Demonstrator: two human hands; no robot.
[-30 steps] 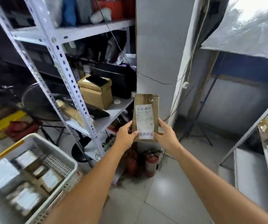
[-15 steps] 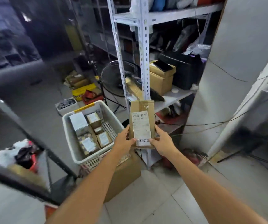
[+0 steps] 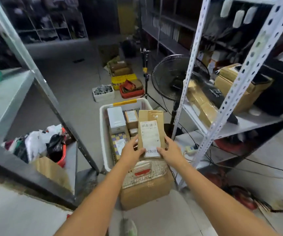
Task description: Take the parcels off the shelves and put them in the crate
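A dim storeroom with a grey floor (image 3: 72, 92) and metal racks on both sides. In front of me a white crate (image 3: 103, 120) sits on a cardboard box (image 3: 145, 193), just left of the rack (image 3: 249, 122) that carries brown cartons. A black fan (image 3: 169, 77) stands behind the rack's post.

I hold a flat brown parcel (image 3: 150, 116) upright over the near right part of the crate, its white label facing me. My left hand (image 3: 131, 151) grips its lower left edge, thumb on the front. My right hand (image 3: 170, 151) grips the lower right edge the same way, thumb pressed on the label. Both hands are curled round the parcel; it is clear of the crate's contents.

Inside the crate lie a white carton (image 3: 116, 119), a small labelled packet (image 3: 131, 116) and a checkered packet (image 3: 118, 139).
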